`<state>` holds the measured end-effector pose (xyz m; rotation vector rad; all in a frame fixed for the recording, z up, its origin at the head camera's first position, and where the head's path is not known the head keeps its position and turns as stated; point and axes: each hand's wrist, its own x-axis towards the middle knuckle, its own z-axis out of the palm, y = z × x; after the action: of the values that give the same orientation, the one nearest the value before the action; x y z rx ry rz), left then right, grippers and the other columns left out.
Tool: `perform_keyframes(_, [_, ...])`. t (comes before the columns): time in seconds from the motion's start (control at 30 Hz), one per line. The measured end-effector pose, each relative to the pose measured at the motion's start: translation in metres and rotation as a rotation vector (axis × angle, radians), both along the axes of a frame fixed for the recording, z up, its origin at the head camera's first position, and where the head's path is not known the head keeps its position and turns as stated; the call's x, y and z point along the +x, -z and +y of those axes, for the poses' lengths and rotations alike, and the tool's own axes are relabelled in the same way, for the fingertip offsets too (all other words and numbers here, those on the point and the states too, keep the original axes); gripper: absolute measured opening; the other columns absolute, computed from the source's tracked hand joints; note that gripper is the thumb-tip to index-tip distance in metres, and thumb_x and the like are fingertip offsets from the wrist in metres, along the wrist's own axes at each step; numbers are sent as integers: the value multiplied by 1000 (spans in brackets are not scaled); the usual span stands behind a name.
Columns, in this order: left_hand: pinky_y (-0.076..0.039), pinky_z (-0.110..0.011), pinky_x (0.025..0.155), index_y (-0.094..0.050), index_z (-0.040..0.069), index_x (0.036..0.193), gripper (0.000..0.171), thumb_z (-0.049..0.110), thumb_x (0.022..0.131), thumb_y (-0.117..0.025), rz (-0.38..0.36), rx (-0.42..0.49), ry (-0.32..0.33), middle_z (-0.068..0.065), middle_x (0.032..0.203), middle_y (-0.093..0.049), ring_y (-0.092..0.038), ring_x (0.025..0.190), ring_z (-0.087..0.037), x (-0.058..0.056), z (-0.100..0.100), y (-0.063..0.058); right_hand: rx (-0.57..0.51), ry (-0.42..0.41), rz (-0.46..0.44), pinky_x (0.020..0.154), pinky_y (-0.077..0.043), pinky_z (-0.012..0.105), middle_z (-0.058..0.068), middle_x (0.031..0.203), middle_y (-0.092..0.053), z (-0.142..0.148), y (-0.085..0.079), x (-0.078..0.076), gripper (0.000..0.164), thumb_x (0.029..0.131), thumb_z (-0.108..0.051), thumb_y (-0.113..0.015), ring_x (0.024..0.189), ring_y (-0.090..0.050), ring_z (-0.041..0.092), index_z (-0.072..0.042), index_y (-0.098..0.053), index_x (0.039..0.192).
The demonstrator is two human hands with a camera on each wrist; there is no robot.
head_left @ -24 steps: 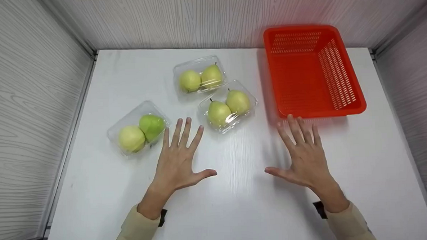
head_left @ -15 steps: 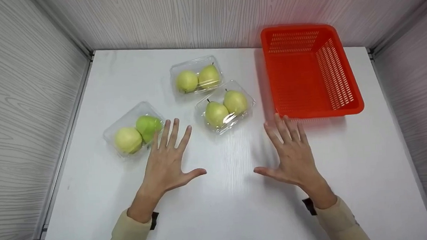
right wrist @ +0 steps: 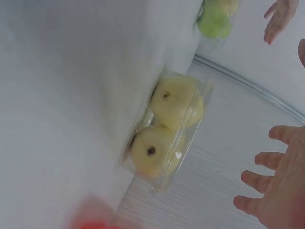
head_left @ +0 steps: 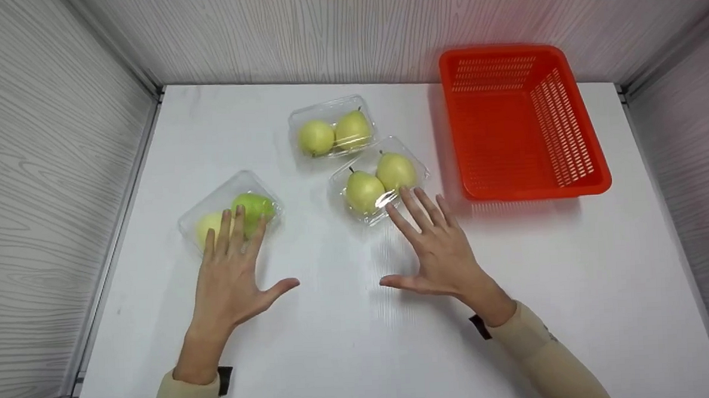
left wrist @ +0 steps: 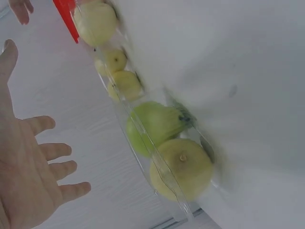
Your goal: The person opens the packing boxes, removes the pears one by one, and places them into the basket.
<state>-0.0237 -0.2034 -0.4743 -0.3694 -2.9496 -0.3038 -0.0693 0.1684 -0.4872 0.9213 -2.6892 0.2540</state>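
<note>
My left hand [head_left: 230, 288] is spread with straight fingers, overlapping the near side of the left clear plastic box [head_left: 217, 196] in the head view. That box holds a green pear [left wrist: 152, 126] and a yellow pear [left wrist: 183, 169]; in the left wrist view a gap shows between fingers and box. My right hand [head_left: 444, 255], also spread and holding nothing, has its fingertips at the near edge of the middle clear box [head_left: 391, 143], which contains two yellow pears [right wrist: 176, 102]. Behind it lies a third clear box [head_left: 321, 111] with two yellow pears [head_left: 316, 138].
A red plastic basket [head_left: 516, 195] with slotted sides stands at the back right of the white table [head_left: 349, 355]. Wood-grained panels [head_left: 299, 34] enclose the table at the back and both sides.
Both hands have moved left, the left one to the left box and the right one from the basket's front to the middle box. Boxes and basket stay in place.
</note>
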Motion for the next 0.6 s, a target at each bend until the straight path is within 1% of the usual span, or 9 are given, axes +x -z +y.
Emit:
perform_keyframes(0.1, [-26, -68, 131, -38, 11, 163, 117, 85, 77, -66, 4, 12, -22, -25, 173, -25, -26, 160, -48, 1, -11, 2, 7, -23, 9, 130, -30, 65, 14, 175, -29, -11, 1, -5, 118, 75, -85, -67, 159, -32, 40, -20, -32, 166])
perform_keyframes(0.17, [-27, -68, 130, -38, 10, 163, 117, 82, 76, -69, 11, 21, -34, -26, 173, -27, -26, 160, -48, 3, -19, 3, 11, -38, 12, 131, -30, 63, 14, 174, -31, -19, 3, -8, 117, 75, -86, -68, 160, -32, 39, -20, -33, 166])
perform_keyframes(0.27, [-29, -70, 129, -37, 11, 163, 116, 78, 76, -72, 19, 34, -56, -25, 172, -27, -25, 160, -48, 3, -29, 4, 24, -60, 9, 131, -31, 63, 14, 174, -32, -30, 6, -12, 116, 76, -87, -65, 160, -33, 38, -22, -33, 166])
perform_keyframes(0.43, [-31, -71, 127, -36, 12, 164, 114, 73, 76, -75, 14, 53, -109, -25, 173, -27, -24, 161, -47, 4, -44, 8, 38, -106, -26, 131, -31, 61, 13, 175, -29, -50, 11, -17, 115, 79, -88, -63, 160, -33, 39, -22, -31, 167])
perform_keyframes(0.6, [-34, -72, 125, -36, 10, 164, 112, 69, 77, -77, 17, 75, -151, -27, 171, -28, -27, 160, -49, 6, -59, 15, 78, -150, -65, 134, -27, 58, 12, 177, -23, -72, 14, -22, 113, 82, -91, -55, 162, -30, 37, -23, -26, 168])
